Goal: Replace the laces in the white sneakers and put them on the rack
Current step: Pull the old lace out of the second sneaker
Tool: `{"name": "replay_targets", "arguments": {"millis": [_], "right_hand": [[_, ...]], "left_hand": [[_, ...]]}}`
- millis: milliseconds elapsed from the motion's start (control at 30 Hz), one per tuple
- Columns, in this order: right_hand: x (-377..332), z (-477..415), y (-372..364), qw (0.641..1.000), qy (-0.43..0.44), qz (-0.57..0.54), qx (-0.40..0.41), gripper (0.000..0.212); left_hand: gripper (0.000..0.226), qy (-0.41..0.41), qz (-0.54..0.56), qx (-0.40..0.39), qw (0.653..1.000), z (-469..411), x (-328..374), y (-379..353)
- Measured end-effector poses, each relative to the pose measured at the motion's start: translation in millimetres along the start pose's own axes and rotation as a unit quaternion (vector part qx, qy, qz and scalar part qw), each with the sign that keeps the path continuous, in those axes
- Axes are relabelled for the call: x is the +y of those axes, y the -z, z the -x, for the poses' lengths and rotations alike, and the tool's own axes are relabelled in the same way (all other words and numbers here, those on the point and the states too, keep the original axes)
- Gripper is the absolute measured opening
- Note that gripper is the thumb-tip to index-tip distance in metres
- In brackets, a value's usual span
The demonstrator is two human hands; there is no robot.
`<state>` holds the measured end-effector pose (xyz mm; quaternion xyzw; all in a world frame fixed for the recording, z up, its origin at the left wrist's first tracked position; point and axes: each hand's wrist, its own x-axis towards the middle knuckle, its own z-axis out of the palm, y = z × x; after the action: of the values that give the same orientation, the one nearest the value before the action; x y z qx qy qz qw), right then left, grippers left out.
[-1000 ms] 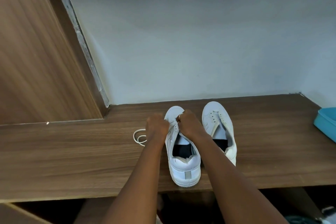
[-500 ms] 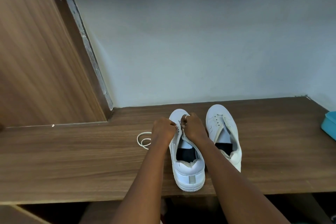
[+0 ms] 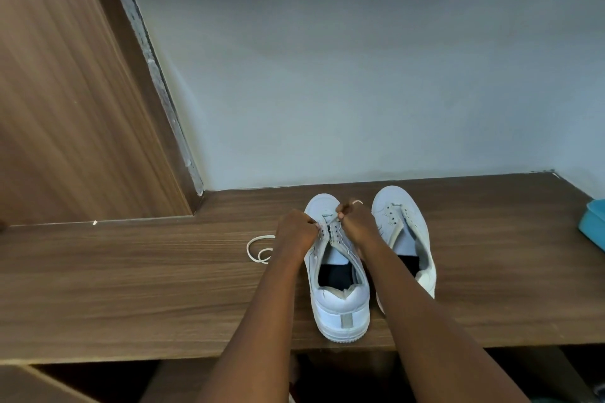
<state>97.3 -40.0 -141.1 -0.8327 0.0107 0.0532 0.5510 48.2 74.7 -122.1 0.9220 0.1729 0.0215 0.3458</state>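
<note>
Down on the brown wood-grain worktop (image 3: 131,288), two sneakers stand side by side with their toes to the pale blue-grey wall (image 3: 360,75) and their heels to the front edge. The nearer one, a white low-top sneaker with a grey heel strip (image 3: 340,304), sits between the person's forearms. Its tongue area is open and its dark insole shows. Both hands meet over its front eyelets.

The left hand (image 3: 296,231) has its fingers curled, with the fingertips pinched at the left eyelet row. It seems to grip the thin white lace (image 3: 260,249), whose loose loops lie on the worktop just left of that hand and run in under it. The right hand (image 3: 358,222) is also curled, pinching at the top of the right eyelet row, and a small white bend of lace sticks out past its knuckles.

The second white sneaker (image 3: 402,216) stands just to the right, partly behind the right forearm, with empty eyelets. A teal plastic container (image 3: 594,222) sits at the far right edge of the worktop, well apart from the shoes. A tall brown wooden panel (image 3: 65,108) rises on the left.
</note>
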Motion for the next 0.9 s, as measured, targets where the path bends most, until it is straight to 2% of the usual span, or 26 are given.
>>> {"name": "replay_targets", "arguments": {"millis": [67,167,300,367,433,500,533,600,667,700,733,800,833,900], "right_hand": [[-5.0,3.9,3.2,0.997,0.04,0.05,-0.038,0.018],[-7.8,5.7,2.6,0.987,0.072,0.142,-0.032,0.016],[-10.3,6.7,-1.3,0.967,0.098,0.235,-0.024,0.019],[-9.3,6.3,-1.9,0.966,0.08,0.243,-0.038,0.026],[-8.0,4.8,-0.6,0.983,0.025,0.178,-0.044,0.022],[-4.3,1.1,3.2,0.998,-0.059,0.025,-0.018,0.016],[-3.7,0.3,5.2,0.992,-0.099,-0.082,-0.005,0.021],[-3.1,0.8,9.8,0.948,-0.158,-0.277,0.015,0.029],[-1.1,-0.9,13.8,0.925,-0.177,-0.335,0.02,0.028],[-0.7,-1.8,13.5,0.935,-0.164,-0.313,0.016,0.025],[0.7,-4.3,12.9,0.96,-0.136,-0.245,0.016,0.019],[0.1,-5.8,13.7,0.997,-0.051,-0.044,0.027,0.011],[-0.5,-6.1,13.2,0.999,-0.009,0.027,0.024,0.011],[-3.7,-2.4,13.1,0.994,0.049,0.094,-0.011,0.013]], "left_hand": [[0.019,0.001,0.005,-0.004,1.0,-0.7,-0.1,-0.2],[0.017,-0.003,0.009,-0.001,1.0,-1.2,0.2,-0.8],[0.018,-0.004,0.007,0.008,1.0,-1.3,-0.1,-1.7],[0.018,-0.005,0.001,0.01,1.0,-1.1,-0.2,-1.8],[0.017,-0.005,0.001,0.012,1.0,-1.6,-0.6,-2.0],[0.018,-0.004,0.001,0.015,1.0,-2.0,-1.5,-2.3],[0.018,-0.004,0.001,0.015,1.0,-2.2,-1.8,-2.4],[0.017,0.002,0.006,0.014,1.0,-3.3,-2.6,-3.0],[0.016,0.01,0.013,0.011,1.0,-4.6,-2.9,-3.7],[0.016,0.013,0.015,0.011,1.0,-5.0,-2.8,-4.0],[0.016,0.013,0.015,0.01,1.0,-5.1,-2.5,-4.2],[0.016,0.014,0.014,0.012,1.0,-4.5,-1.7,-4.2],[0.017,0.013,0.01,0.013,1.0,-4.1,-1.5,-4.1],[0.017,0.012,0.004,0.016,1.0,-4.3,-1.8,-4.2]]}}
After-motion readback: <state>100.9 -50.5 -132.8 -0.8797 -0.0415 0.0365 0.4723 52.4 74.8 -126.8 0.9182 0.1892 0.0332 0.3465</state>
